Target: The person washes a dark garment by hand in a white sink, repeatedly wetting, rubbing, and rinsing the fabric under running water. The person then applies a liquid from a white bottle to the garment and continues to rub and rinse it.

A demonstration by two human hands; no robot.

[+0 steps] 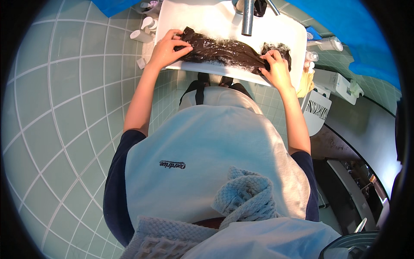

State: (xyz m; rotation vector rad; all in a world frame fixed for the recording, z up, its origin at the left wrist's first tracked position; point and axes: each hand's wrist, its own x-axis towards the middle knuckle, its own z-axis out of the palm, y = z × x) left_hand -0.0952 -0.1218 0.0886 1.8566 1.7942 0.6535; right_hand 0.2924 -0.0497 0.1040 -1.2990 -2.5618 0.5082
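Note:
A dark wet cloth (223, 51) is stretched across the front of a white washbasin (200, 16), wet and shiny with white suds around it. My left hand (168, 48) holds its left end, thumb and fingers spread around the dark edge. At the other end, my right hand (276, 68) grips a gathered part between thumb and fingers. More dark, sudsy fabric bunches up behind and beside my right hand; whether it is the same piece is hard to tell. A metal faucet (247, 19) reaches over the basin behind the cloth.
White bottles (142, 35) stand left of the basin, by a tiled wall (74, 81). To the right are a clear pump bottle (311, 56), a yellow cloth (305, 83) and a toilet (318, 106). Blue sheeting (336, 19) hangs at the upper right.

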